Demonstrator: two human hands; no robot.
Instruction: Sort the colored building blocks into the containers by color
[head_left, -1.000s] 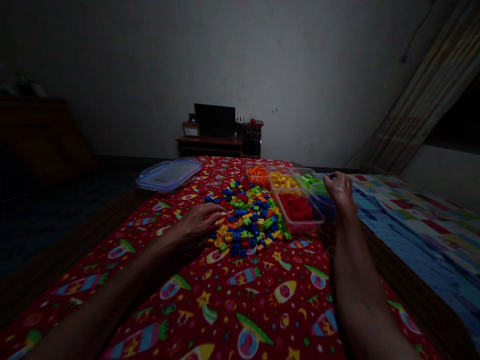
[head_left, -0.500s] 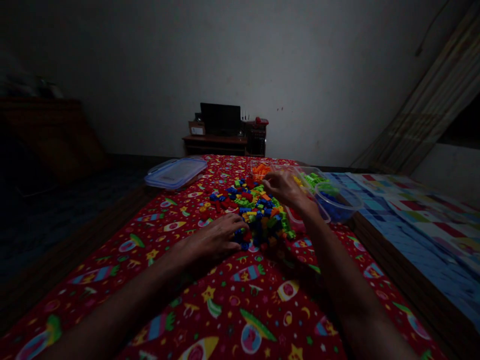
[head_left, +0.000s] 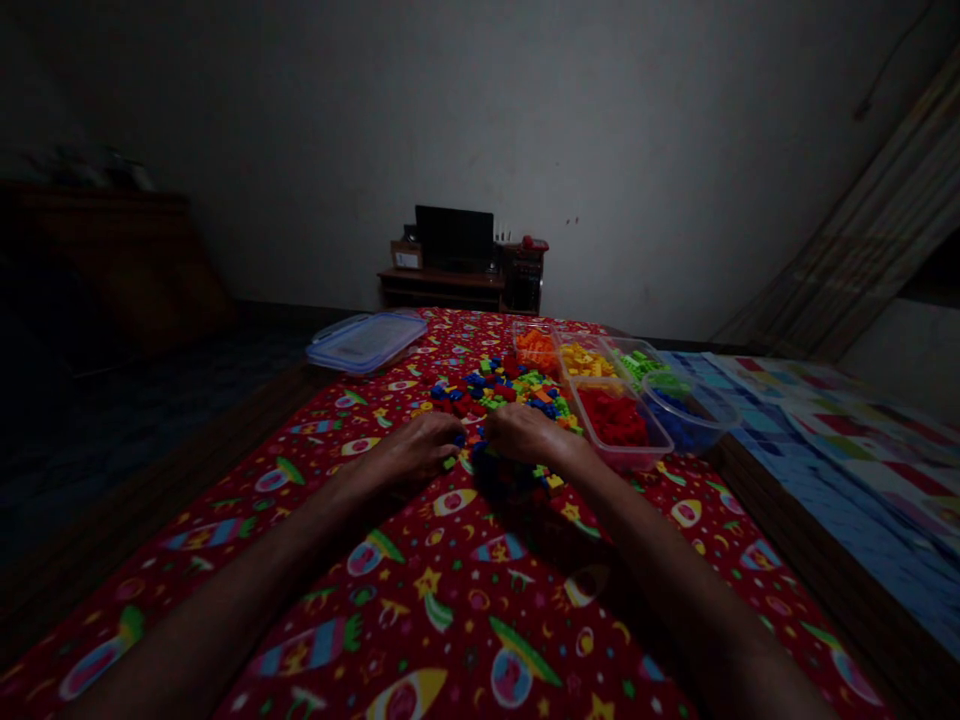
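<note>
Brought back from beside the round tub a second ago, the bare right hand (head_left: pixel 525 432) has come in over the near part of a mixed pile of small red, blue, green, yellow and orange plastic building bricks (head_left: pixel 517 385), while the bare left hand (head_left: pixel 424 443) remains at the pile's near-left edge. Both hands are palm down with fingers curled, just apart from each other; the right hand's fingertips are hidden, and a blue piece shows beside those of the left, so whether either grip has closed on a brick cannot be told. The pile lies loose on a surface spread with a red cloth printed with rockets and stars (head_left: pixel 457 620). To its right stand clear rectangular plastic containers of sorted pieces: orange bricks (head_left: pixel 536 348) at the far left, yellow bricks (head_left: pixel 586 361) next, green bricks (head_left: pixel 637 366) beyond those, and red bricks (head_left: pixel 616 417) nearest. Beside them, the clear round plastic tub (head_left: pixel 731 418) holds blue bricks (head_left: pixel 675 415). Well apart, at the far left edge, rests a translucent blue-rimmed plastic lid (head_left: pixel 367 342). Against the pale wall sits a black flat-screen monitor (head_left: pixel 454 237); patchwork bedding (head_left: pixel 832 415) spreads at right.
</note>
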